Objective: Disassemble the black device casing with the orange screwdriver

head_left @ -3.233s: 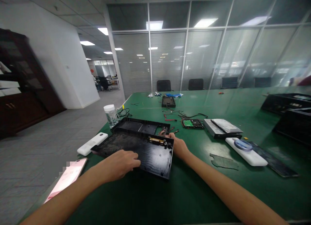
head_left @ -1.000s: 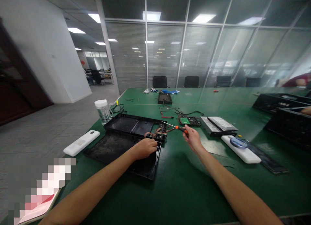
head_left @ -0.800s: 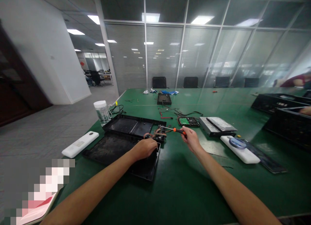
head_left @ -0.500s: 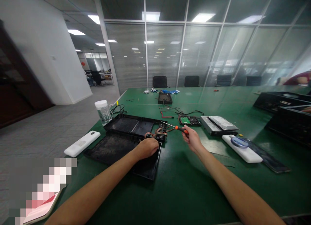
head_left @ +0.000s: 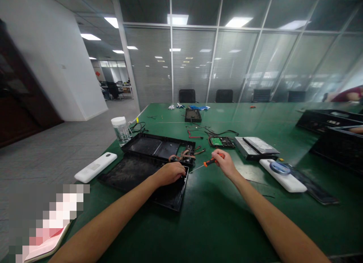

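My left hand [head_left: 170, 173] rests with curled fingers on the far right corner of a black plastic cover panel [head_left: 141, 178], pressing on it. Just behind the panel lies an open black device case [head_left: 159, 145] with a bundle of coloured wires [head_left: 183, 156] at its right end. My right hand [head_left: 224, 162] is closed around an orange-handled screwdriver [head_left: 209, 162]. Its thin shaft points left and down, with the tip close to the panel's corner by my left fingers.
A green table [head_left: 215, 217] carries a white remote-like box [head_left: 95, 166], a clear jar [head_left: 121, 131], a green circuit board [head_left: 219, 142], a grey drive [head_left: 255, 147], a white box with blue ring [head_left: 280, 174], and black crates [head_left: 337, 142] at right. A pink phone [head_left: 47, 246] lies at the near left.
My right hand picked up the screwdriver and has now swung it down, so its tip points at the panel corner instead of the wires. My left hand slid to that corner.
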`<state>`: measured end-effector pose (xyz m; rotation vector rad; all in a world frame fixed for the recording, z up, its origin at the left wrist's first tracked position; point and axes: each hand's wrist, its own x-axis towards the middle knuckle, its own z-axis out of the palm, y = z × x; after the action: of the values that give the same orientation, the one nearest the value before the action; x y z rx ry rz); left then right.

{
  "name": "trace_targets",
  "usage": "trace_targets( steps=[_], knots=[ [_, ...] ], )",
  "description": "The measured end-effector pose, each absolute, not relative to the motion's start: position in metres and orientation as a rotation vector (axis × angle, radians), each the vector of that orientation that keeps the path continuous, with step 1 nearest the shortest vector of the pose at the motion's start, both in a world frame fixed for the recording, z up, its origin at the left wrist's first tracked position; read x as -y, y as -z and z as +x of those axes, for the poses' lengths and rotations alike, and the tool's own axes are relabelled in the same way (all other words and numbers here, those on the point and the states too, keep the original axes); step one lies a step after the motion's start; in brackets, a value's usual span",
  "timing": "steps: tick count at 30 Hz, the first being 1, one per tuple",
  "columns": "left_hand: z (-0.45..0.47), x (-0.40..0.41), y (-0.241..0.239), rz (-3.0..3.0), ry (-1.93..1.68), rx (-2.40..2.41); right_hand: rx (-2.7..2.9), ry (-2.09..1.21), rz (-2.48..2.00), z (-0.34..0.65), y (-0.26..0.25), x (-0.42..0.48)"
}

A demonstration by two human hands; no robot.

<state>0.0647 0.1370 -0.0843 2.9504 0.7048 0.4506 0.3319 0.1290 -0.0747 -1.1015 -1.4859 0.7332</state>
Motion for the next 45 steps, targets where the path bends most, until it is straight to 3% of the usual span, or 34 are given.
trace_targets(
  steps=[5, 22, 31, 37, 42, 45],
  knots=[
    [0.065, -0.135, 0.085, 2.779, -0.522, -0.872, 1.597, -0.489, -1.157, 0.325, 0.073, -0.122],
    [0.065, -0.134, 0.084, 2.758, -0.535, -0.878, 1.833, -0.264, -1.169, 0.313, 0.073, -0.113],
    [0.066, -0.132, 0.082, 2.718, -0.540, -0.906, 2.290, 0.297, -1.672, 0.273, -0.001, -0.088],
    [0.067, -0.130, 0.082, 2.757, -0.500, -1.002, 2.577, 0.070, -1.453, 0.246, -0.036, -0.097],
    [0.067, -0.131, 0.081, 2.786, -0.489, -1.006, 2.412, 0.317, -1.756, 0.237, -0.036, -0.103],
    [0.067, -0.132, 0.081, 2.792, -0.485, -1.009, 2.440, 0.258, -1.736, 0.237, -0.035, -0.098]
  ],
)
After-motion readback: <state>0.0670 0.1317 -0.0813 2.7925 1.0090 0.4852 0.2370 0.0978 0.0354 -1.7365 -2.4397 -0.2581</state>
